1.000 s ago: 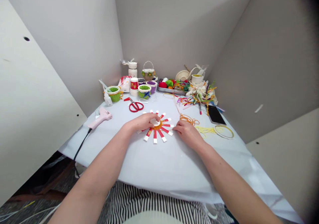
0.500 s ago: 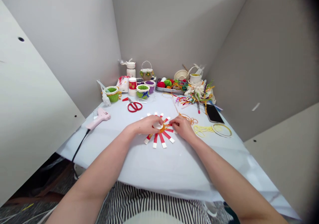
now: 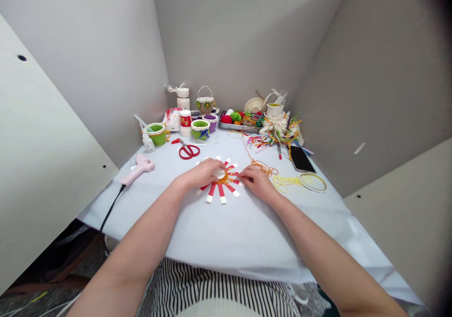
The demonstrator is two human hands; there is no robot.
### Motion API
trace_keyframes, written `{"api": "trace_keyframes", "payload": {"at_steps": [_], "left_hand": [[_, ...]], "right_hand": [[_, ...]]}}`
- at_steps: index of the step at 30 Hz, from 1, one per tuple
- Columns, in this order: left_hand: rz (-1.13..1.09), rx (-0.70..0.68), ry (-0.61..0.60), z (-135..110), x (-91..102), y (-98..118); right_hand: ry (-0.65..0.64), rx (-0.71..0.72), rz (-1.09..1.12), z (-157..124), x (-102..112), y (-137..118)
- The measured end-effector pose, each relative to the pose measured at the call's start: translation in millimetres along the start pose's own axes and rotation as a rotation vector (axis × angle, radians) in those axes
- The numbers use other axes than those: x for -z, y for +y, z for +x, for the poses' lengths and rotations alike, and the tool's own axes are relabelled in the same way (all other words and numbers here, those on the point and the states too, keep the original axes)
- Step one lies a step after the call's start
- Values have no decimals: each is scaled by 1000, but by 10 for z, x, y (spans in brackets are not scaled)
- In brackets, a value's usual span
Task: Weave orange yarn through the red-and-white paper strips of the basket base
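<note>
At the far left of the white-covered table (image 3: 219,241) a pink glue gun (image 3: 138,169) lies on its side with its black cable running off the near edge. Behind it stands a green woven cup (image 3: 155,133), and further right red scissors (image 3: 186,151) lie flat, well apart from both hands. The left hand (image 3: 203,173) rests palm down on the left half of the splayed paper cup (image 3: 221,189). Its fingers are close together and curled over the round white hub in the middle, their tips touching it. The cup's red-and-white strips fan out flat on the table like a star, showing beyond the fingers at the back and on the near side. An orange cord (image 3: 263,167) is woven about the hub and trails off to the right in a loose tangle. The right hand (image 3: 257,183) lies just beside the cup's right edge. Thumb and fingertips are pinched together right at the strip ends there, though it is too small to tell whether they nip a strip or the cord. Right of that hand lie a yellow cord tangle (image 3: 284,181) and a tape ring (image 3: 312,182), with a dark phone (image 3: 302,159) behind them. A metal tray of yarn balls (image 3: 240,119) stands at the back.
</note>
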State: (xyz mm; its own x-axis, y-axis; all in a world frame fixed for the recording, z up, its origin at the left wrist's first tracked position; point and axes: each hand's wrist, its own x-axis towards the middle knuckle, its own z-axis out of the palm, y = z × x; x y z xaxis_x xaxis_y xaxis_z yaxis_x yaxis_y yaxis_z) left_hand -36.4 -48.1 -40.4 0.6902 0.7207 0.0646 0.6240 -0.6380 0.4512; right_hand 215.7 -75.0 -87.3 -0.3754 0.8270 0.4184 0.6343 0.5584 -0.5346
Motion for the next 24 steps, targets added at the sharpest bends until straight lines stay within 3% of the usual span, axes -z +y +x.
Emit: {"api": "trace_keyframes", "payload": {"at_steps": [7,13,19,24], "left_hand": [[-30,7,-37,-27,21,-161],[-41,14,-63,-23,58,-107],[-57,-13,-73,-19,55,-110],[-61,-14,-70,-21,54,-115]], "right_hand": [[-137,80,62,-74,154,-172],[-241,83,15,-149,295,-254],[-353,156,-25,-179,291,-348],[-326,168,-174,-180,285,-312]]}}
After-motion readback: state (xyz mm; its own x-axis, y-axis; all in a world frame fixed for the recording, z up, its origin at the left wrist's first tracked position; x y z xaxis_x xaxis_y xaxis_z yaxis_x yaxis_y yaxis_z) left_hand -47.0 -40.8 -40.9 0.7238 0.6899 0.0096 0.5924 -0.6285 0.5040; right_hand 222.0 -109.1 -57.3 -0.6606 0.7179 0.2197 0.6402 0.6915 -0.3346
